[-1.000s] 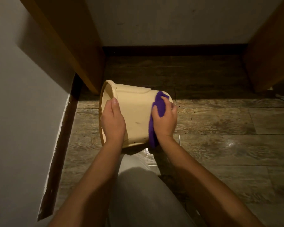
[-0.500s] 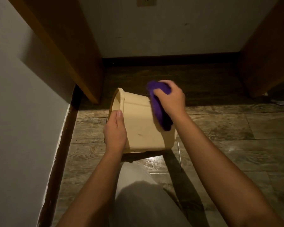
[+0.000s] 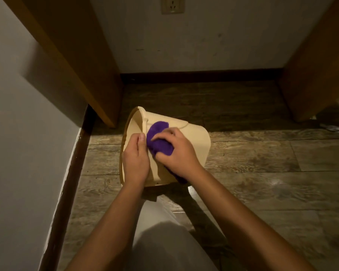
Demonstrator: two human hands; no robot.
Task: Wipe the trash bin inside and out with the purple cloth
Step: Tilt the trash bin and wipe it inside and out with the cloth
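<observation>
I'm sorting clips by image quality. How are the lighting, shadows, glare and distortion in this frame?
Head view: dim, warm light; the arms' shadows fall on the wooden floor, which shows a small glare patch at right. Wide-angle bending curves the wall edges. The trash bin, purple cloth, left hand and right hand look sharp.

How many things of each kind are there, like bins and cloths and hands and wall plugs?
Trash bin: 1
Purple cloth: 1
Hands: 2, left hand and right hand
Wall socket: 1
Total: 5
</observation>
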